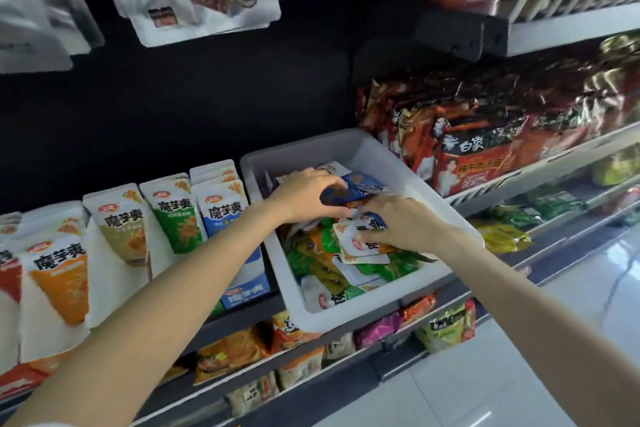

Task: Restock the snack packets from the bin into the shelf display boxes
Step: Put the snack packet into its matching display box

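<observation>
Both my hands are down in the white bin [349, 317], which sits on the shelf to the right of the display boxes [176, 215]: my left hand [304, 196] is curled around blue packets [349, 189] at the far side, and my right hand [403, 224] pinches a few white packets [358, 244] just nearer. The rest of the bin holds a loose heap of green, orange and white packets [332, 274], while the boxes to the left stand filled with upright pouches. Red noodle packs [485, 152] are stacked on the shelf to the right.
</observation>
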